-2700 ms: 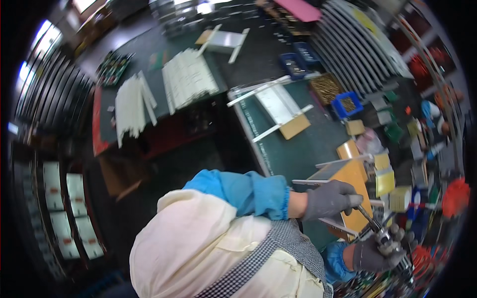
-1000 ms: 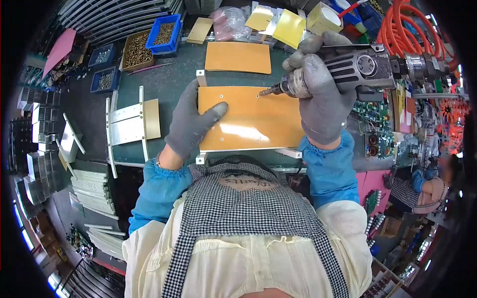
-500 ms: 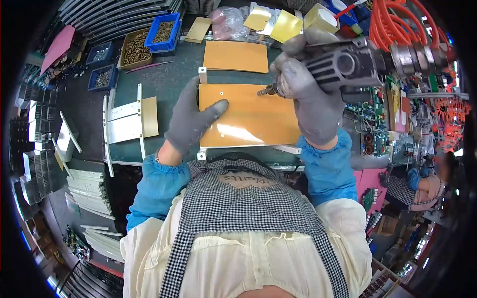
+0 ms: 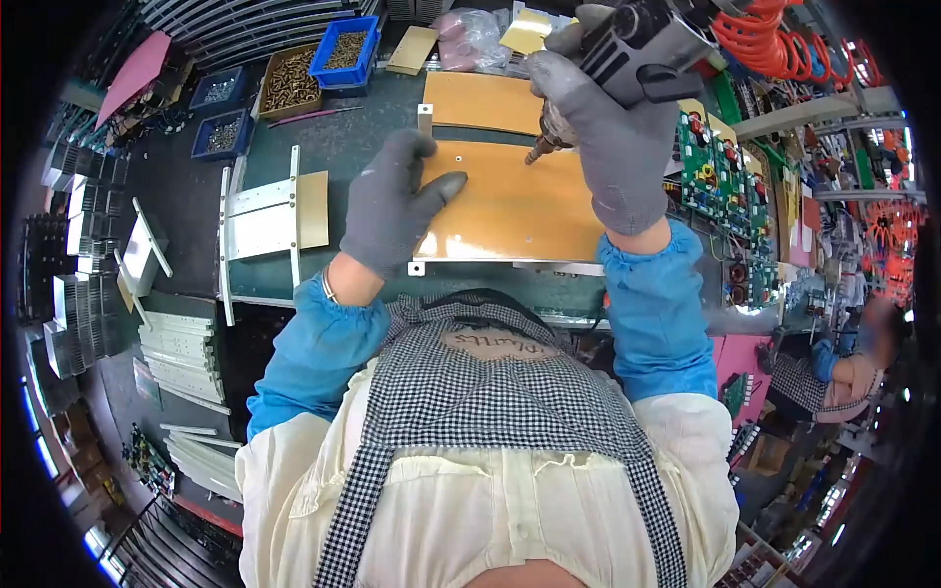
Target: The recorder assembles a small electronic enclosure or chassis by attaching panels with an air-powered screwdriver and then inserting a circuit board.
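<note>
My left hand (image 4: 394, 208), in a grey glove, grips the left edge of a flat orange board (image 4: 510, 211), thumb lying on top. Pale metal bars stick out from under that board at its corners. In my gloved right hand (image 4: 627, 157) is a dark power screwdriver (image 4: 637, 57), held over the board's right half. Its bit slants down to the left, with the tip close above the board or on it; I cannot tell which. Behind lies a second orange board (image 4: 480, 98).
Left on the bench is a metal bar frame with a plate (image 4: 263, 216). Farther back stand a blue bin (image 4: 343, 54) and a box of brass-coloured screws (image 4: 291, 83). Green circuit boards (image 4: 720, 181) and a coiled orange hose (image 4: 760, 44) are at right. Another person (image 4: 833, 377) sits lower right.
The screwdriver has swung from nearly level to a steeper slant, its bit now pointing more downward. My view has shifted a little. The orange board and my left hand have moved slightly away from me.
</note>
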`<state>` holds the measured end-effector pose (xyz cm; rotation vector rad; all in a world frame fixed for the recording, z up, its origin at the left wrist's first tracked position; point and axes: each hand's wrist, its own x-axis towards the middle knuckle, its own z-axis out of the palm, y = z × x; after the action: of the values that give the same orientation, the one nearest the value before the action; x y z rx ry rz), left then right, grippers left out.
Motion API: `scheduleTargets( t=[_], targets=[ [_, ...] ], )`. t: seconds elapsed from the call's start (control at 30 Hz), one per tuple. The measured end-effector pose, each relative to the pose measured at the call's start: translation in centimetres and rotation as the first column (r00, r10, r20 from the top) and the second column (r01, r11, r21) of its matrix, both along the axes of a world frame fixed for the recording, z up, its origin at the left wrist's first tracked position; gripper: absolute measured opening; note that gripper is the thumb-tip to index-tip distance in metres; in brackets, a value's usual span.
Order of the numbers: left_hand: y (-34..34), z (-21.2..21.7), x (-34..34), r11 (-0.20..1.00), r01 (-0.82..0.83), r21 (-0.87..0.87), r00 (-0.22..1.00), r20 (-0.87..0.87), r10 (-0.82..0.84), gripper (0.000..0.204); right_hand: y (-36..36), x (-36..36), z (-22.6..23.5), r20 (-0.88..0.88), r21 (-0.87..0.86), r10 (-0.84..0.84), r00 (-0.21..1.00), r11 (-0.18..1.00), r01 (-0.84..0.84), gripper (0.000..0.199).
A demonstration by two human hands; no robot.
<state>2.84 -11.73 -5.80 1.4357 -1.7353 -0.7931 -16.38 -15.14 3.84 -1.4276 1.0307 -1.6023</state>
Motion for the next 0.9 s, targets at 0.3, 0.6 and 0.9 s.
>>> scheduleTargets(
  t=[0.3, 0.6, 0.9],
  targets=[
    [0.1, 0.2, 4.9, 0.836, 0.538, -0.104, 0.837, -0.048, -0.545, 0.067, 0.5, -0.4, 1.0, -0.014, 0.106, 0.094, 0.995, 0.990, -0.092, 0.019],
    [1.0, 0.6, 5.6, 0.806, 0.591, -0.036, 0.801, -0.098, -0.591, 0.097, 0.7, 1.2, 2.2, 0.010, -0.133, 0.081, 0.997, 0.988, -0.079, 0.018],
    [4.2, -0.9, 2.5, 0.936, 0.298, -0.189, 0.949, 0.166, -0.269, 0.067, 1.0, 1.2, 2.2, 0.050, 0.025, -0.060, 0.997, 0.998, 0.059, 0.018]
  ],
)
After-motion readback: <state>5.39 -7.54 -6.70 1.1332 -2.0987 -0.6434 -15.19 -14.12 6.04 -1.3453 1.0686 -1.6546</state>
